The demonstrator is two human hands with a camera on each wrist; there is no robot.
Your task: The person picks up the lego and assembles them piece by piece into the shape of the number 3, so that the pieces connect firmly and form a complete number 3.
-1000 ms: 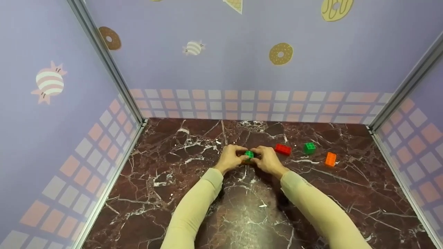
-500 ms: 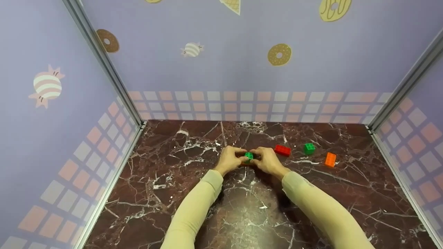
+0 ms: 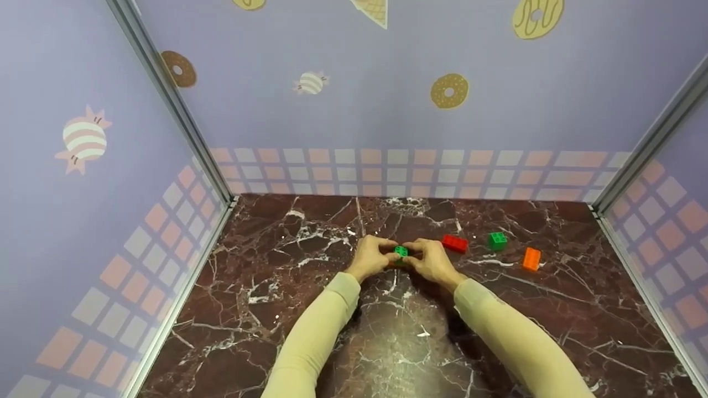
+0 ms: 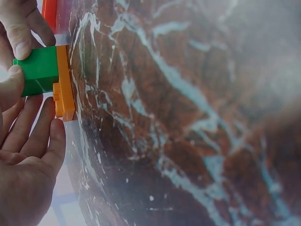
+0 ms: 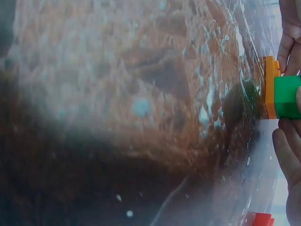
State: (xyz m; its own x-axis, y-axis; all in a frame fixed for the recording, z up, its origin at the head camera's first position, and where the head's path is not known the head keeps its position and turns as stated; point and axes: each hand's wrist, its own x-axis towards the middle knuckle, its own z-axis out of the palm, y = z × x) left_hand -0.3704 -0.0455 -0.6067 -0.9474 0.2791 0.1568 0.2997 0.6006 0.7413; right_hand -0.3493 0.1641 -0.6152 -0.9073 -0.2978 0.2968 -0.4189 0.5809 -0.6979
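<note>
Between my two hands, a green building brick (image 3: 401, 252) stands on an orange brick (image 4: 66, 89) lying on the table. The green one covers the end nearer my right hand; a bare stud shows toward my left hand. My left hand (image 3: 370, 258) grips the green brick from the left, its thumb against the near side. From the right, my right hand (image 3: 434, 261) holds the same brick, thumb also at the near side. In the right wrist view the green brick (image 5: 287, 96) meets the orange brick (image 5: 270, 89) closely. Some fingertips are hidden behind it.
Right of my hands lie a red brick (image 3: 454, 244), a second green brick (image 3: 497, 241) and another orange brick (image 3: 532, 258). The dark red marbled table (image 3: 265, 331) is bounded by a patterned back wall (image 3: 354, 110) and side walls.
Both hands stay around the green brick with barely any movement. The head view shifts slightly; the loose bricks keep their places on the table.
</note>
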